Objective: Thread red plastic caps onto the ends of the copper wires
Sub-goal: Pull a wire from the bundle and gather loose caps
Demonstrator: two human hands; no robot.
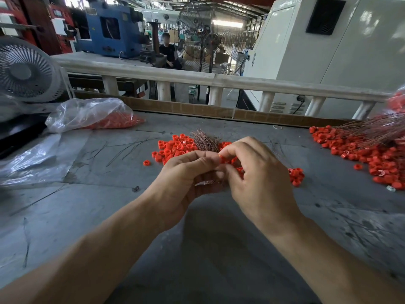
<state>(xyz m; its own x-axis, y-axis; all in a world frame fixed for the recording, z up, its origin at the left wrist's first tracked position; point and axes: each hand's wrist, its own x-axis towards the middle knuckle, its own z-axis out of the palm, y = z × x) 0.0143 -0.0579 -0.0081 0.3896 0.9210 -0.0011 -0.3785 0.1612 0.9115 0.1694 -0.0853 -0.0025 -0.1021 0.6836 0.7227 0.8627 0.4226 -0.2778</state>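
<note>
Grey and scuffed, the table (219, 249) carries my forearms in from its near edge. My left hand (186, 178) is curled round a bundle of copper wires (205, 140) whose tips fan out beyond my knuckles. My right hand (252, 172) pinches one red cap (219, 157) between thumb and forefinger, touching my left fingertips. Just behind lies a heap of loose red caps (175, 148). Toward the far right corner, capped wires (377, 130) rest on another red pile (361, 150); toward the far left, a clear plastic bag (87, 115) holds more.
</note>
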